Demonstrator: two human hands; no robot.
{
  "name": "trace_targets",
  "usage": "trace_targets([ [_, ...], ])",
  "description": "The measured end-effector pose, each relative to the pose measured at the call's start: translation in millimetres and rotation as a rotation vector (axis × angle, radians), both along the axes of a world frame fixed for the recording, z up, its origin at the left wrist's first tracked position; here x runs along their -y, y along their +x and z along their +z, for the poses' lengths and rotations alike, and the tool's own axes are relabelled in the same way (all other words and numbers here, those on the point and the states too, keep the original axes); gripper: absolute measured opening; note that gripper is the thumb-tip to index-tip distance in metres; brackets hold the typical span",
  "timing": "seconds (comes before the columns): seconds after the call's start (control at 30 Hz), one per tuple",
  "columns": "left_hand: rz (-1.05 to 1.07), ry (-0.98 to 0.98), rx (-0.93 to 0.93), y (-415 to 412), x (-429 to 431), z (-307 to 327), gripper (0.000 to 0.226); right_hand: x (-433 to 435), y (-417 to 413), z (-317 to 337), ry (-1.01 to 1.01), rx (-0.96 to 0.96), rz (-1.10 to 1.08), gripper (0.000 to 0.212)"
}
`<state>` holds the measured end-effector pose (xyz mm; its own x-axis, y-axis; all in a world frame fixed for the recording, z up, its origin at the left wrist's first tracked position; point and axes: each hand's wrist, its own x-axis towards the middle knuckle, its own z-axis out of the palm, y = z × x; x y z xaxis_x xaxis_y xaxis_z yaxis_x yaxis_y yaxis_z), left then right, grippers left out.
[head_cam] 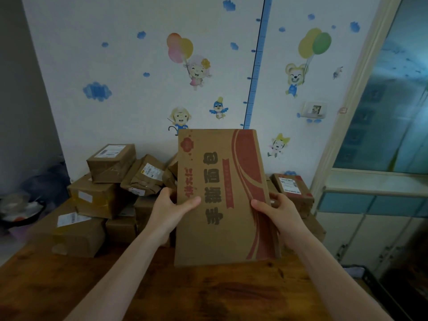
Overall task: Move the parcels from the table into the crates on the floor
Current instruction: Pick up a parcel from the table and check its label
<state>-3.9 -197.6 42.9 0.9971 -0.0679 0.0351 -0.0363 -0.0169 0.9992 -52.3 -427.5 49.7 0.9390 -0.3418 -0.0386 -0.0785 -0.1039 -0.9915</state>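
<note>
Home, looks like a kids' room: cartoon stickers [199,70] and height chart [257,66] on wall [139,112] behind the wooden bench [69,286], socket [315,110] above it, glass door [389,100] and cabinet [370,228] right of it, parcels [102,198] on it.

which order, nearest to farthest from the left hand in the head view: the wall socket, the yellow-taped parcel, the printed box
1. printed box, centre, gripped by the left hand
2. yellow-taped parcel, to its left on the table
3. wall socket, high on the right
</note>
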Motion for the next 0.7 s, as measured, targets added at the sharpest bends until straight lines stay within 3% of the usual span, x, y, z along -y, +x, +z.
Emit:
trace_targets([
  [0.13,-0.099,0.119,0.101,4.4,-3.0,2.3,0.065,4.3,2.1,-1.0,0.007,0.033,0.104,0.066],
  [0.37,0.017,0.17,0.23,11.0,1.1,6.4,0.028,4.9,2.7,-0.8,0.043,0.067,0.006,0.032],
  [0.5,-0.008,0.173,0.195,13.8,-1.5,11.0,0.027,7.2,5.1,1.3,0.044,0.118,-0.032,0.049],
  [0.63,-0.09,0.212,0.322,11.6,-2.2,18.6,0.05,13.8,8.4,6.7,0.088,0.049,0.058,0.068],
  [0.7,-0.112,0.292,0.382,10.6,-2.2,21.2,0.052,16.9,11.2,9.8,0.209,-0.056,0.093,0.099],
])
